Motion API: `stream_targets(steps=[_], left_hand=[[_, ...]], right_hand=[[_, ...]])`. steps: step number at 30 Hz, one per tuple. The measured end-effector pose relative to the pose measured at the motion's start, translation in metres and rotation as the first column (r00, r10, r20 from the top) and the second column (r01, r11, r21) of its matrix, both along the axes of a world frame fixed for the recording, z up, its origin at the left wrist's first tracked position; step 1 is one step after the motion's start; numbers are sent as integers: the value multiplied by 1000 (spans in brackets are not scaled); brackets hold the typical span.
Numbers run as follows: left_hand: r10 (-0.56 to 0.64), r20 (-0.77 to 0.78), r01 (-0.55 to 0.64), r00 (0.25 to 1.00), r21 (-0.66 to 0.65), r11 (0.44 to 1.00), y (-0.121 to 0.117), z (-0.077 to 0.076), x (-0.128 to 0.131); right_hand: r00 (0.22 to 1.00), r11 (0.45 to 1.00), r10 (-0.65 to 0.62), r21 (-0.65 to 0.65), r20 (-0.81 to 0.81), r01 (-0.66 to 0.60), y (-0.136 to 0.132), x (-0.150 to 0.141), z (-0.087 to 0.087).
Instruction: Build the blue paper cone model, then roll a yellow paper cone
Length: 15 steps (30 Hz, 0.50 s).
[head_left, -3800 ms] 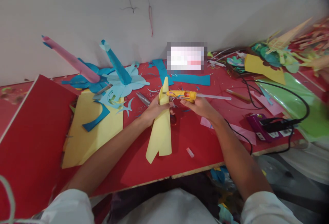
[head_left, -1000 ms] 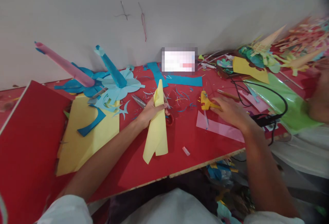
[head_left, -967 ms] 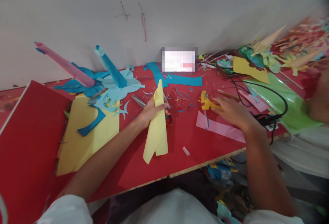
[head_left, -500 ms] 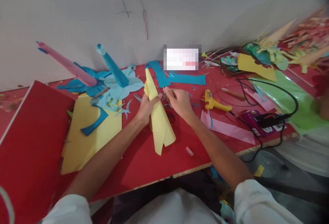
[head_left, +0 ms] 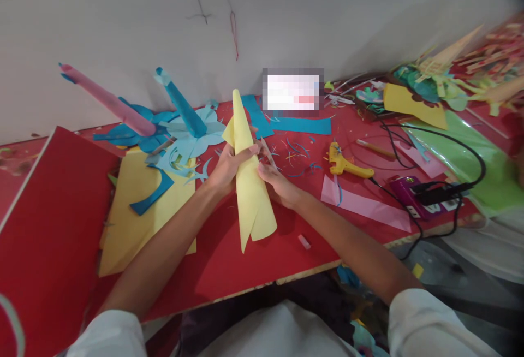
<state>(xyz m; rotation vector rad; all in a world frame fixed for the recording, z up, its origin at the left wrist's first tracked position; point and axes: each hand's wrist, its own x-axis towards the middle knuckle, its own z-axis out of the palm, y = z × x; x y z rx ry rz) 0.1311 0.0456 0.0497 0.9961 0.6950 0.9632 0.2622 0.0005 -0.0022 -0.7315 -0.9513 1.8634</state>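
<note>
A rolled cone of yellow paper [head_left: 251, 182] is held up over the red table [head_left: 221, 259], its narrow tip pointing away and its wide end toward me. My left hand [head_left: 229, 168] is wrapped around the cone's left side, thumb across the front. From the right, my right hand [head_left: 280, 182] grips the same cone, with the thumb on its surface and the fingers partly hidden behind. To the left stand a blue paper tube [head_left: 186, 108] on a light blue flower-shaped base and a pink paper tube [head_left: 118, 103] on a darker blue one.
Right of my hands lie a yellow glue gun [head_left: 347, 165], a pink paper strip [head_left: 364, 204] and a purple box [head_left: 413, 196] with black cables. Yellow sheets [head_left: 143, 237] and a red board [head_left: 53, 226] are at left. Blue strips [head_left: 303, 125] lie behind.
My right hand has moved left from beside the cone onto its right side. The cone has turned slightly, and its tip has shifted up in view.
</note>
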Motion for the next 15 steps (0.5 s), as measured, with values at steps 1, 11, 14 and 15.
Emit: stream_targets(steps=[1,11,14,15], left_hand=[[-10,1,10,1000,5,1000,-1,0,0],[-16,-18,17,1000,55,998,-6,7,-1],[10,-32,-9,999,18,1000,-8,7,0],[17,-34,-16,999,14,1000,-9,8,0]], right_hand=[[999,1000,11,-12,-32,-11,-1,-1,0],[992,999,30,-36,-124,-34,-12,-10,6],[988,999,38,-11,-150,-40,-13,-11,8],[988,999,36,-6,-151,-38,-13,-12,9]])
